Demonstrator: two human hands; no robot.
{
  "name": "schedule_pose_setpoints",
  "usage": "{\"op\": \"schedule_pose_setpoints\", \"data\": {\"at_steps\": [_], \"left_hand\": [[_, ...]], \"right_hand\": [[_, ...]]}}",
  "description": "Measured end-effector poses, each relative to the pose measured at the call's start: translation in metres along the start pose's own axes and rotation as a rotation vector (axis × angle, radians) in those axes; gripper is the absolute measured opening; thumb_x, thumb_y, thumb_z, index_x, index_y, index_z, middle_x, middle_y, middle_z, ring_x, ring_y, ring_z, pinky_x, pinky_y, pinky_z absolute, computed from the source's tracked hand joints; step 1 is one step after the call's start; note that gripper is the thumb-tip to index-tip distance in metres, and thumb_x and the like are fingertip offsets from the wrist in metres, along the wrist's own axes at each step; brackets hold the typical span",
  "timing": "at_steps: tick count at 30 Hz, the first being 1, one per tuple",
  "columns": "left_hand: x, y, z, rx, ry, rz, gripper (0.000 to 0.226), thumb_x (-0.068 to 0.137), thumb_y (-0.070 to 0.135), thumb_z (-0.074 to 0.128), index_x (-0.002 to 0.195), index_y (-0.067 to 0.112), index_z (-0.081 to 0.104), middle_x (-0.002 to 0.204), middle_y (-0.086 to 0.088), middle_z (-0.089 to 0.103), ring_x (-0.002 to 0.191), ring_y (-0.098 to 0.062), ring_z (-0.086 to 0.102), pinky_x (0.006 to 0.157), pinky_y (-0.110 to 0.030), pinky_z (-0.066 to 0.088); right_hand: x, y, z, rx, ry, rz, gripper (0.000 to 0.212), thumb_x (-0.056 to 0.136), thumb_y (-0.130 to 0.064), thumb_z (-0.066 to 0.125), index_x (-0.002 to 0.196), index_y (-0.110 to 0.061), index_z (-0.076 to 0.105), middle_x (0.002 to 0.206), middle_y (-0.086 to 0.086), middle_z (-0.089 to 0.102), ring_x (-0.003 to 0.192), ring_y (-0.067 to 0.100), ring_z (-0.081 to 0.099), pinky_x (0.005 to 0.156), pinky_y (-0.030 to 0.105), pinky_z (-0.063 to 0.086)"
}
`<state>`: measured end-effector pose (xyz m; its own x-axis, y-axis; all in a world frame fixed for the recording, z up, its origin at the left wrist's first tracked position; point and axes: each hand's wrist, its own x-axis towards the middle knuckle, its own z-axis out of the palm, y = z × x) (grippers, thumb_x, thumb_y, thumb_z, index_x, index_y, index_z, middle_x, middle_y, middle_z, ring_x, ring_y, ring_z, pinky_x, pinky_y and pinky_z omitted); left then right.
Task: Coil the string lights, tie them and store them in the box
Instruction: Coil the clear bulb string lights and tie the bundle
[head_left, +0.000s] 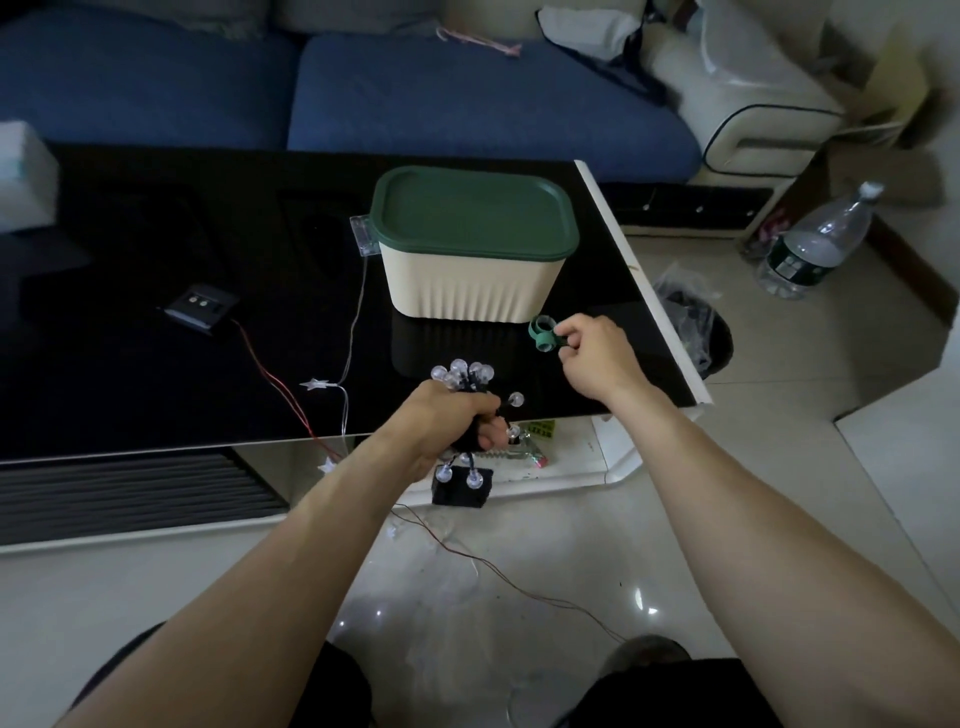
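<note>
Above table edge — string lights (462, 382) bunched upright

No legible text in the head view. Yellow-green label (540, 430) on the shelf under the table edge carries dark print, too blurred to read. Water bottle (815, 241) on the floor at right has a dark label with white marks, unreadable.

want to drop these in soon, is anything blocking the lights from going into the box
Yes. The green lid is on the box, closing it. The left hand grips the lights just in front of the box, and the right hand pinches a green tie. Nothing else lies between.
</note>
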<state>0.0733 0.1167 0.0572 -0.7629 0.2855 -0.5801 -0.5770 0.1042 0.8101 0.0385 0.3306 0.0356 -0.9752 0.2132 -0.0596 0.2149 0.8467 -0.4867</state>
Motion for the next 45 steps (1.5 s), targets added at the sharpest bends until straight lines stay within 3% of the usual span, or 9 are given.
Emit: {"op": "schedule_pose_setpoints", "data": {"at_steps": [7, 14, 17, 22, 25, 30, 34, 41, 45], "left_hand": [[0.002, 0.004, -0.001, -0.053, 0.004, 0.004, 0.012, 0.094, 0.005, 0.059, 0.083, -0.002, 0.059, 0.071, -0.019, 0.065, 0.058, -0.022, 0.059, 0.056, -0.027, 0.051], [0.000, 0.003, -0.007, -0.019, 0.002, 0.025, 0.013, 0.094, 0.005, 0.058, 0.084, -0.001, 0.059, 0.074, -0.021, 0.066, 0.059, -0.023, 0.060, 0.058, -0.026, 0.052], [-0.002, 0.001, -0.007, 0.013, 0.001, 0.026, 0.012, 0.095, 0.005, 0.057, 0.084, -0.001, 0.059, 0.072, -0.020, 0.066, 0.058, -0.022, 0.061, 0.058, -0.025, 0.053], [-0.003, -0.002, -0.006, 0.054, 0.025, 0.033, 0.013, 0.095, 0.006, 0.058, 0.088, -0.005, 0.062, 0.076, -0.020, 0.069, 0.061, -0.022, 0.062, 0.061, -0.026, 0.055], [-0.003, 0.000, -0.006, 0.024, 0.040, 0.030, 0.015, 0.095, 0.007, 0.058, 0.090, -0.006, 0.063, 0.077, -0.021, 0.069, 0.059, -0.021, 0.063, 0.059, -0.025, 0.054], [0.000, 0.001, -0.007, -0.016, 0.055, 0.020, 0.015, 0.095, 0.006, 0.057, 0.083, -0.001, 0.059, 0.076, -0.020, 0.067, 0.054, -0.018, 0.060, 0.056, -0.024, 0.052], [0.001, -0.001, -0.008, -0.056, 0.041, -0.017, 0.016, 0.094, 0.004, 0.057, 0.079, 0.000, 0.057, 0.074, -0.021, 0.065, 0.059, -0.023, 0.058, 0.059, -0.028, 0.050], [0.004, -0.003, -0.005, -0.029, 0.100, 0.050, 0.018, 0.093, 0.003, 0.056, 0.077, -0.001, 0.062, 0.068, -0.016, 0.069, 0.060, -0.022, 0.063, 0.066, -0.029, 0.054], [0.006, -0.008, -0.003, -0.025, 0.119, 0.089, 0.025, 0.095, 0.008, 0.059, 0.073, 0.000, 0.066, 0.065, -0.013, 0.069, 0.061, -0.021, 0.063, 0.076, -0.033, 0.054]], "right_hand": [[0.024, 0.001, 0.019, -0.024, 0.026, -0.016, 0.022, 0.089, -0.020, 0.074, 0.110, -0.015, 0.070, 0.116, 0.010, 0.057, 0.100, 0.026, 0.061, 0.088, 0.036, 0.051], [0.012, 0.000, 0.022, -0.071, 0.013, -0.124, 0.009, 0.094, -0.017, 0.066, 0.086, -0.015, 0.062, 0.102, 0.001, 0.054, 0.094, 0.019, 0.055, 0.076, 0.031, 0.042], [0.006, 0.008, 0.021, -0.044, 0.066, -0.116, 0.004, 0.094, -0.016, 0.066, 0.094, -0.014, 0.062, 0.105, 0.003, 0.057, 0.095, 0.020, 0.057, 0.076, 0.029, 0.042], [0.009, 0.008, 0.030, -0.060, -0.042, -0.128, 0.035, 0.092, -0.012, 0.065, 0.127, -0.017, 0.061, 0.126, 0.008, 0.052, 0.107, 0.021, 0.056, 0.094, 0.039, 0.050], [0.015, 0.005, 0.036, -0.138, -0.088, -0.148, 0.029, 0.092, -0.012, 0.067, 0.121, -0.013, 0.067, 0.130, 0.013, 0.053, 0.114, 0.029, 0.058, 0.097, 0.037, 0.048], [0.008, 0.008, 0.035, -0.104, -0.035, -0.142, 0.013, 0.091, -0.018, 0.072, 0.102, -0.013, 0.071, 0.109, 0.005, 0.066, 0.095, 0.019, 0.064, 0.078, 0.027, 0.047], [0.003, 0.012, 0.028, 0.097, 0.014, -0.018, 0.022, 0.081, -0.022, 0.082, 0.087, -0.020, 0.060, 0.080, -0.008, 0.063, 0.076, 0.008, 0.063, 0.073, 0.024, 0.052], [-0.038, -0.012, 0.004, 0.748, -0.120, 0.078, 0.024, 0.084, -0.001, 0.077, 0.101, -0.013, 0.064, 0.099, 0.019, 0.072, 0.080, 0.026, 0.075, 0.075, 0.039, 0.063], [-0.080, -0.032, -0.008, 0.858, -0.234, -0.022, 0.017, 0.089, 0.000, 0.070, 0.105, -0.007, 0.071, 0.089, 0.014, 0.075, 0.078, 0.027, 0.074, 0.074, 0.037, 0.062]]}}
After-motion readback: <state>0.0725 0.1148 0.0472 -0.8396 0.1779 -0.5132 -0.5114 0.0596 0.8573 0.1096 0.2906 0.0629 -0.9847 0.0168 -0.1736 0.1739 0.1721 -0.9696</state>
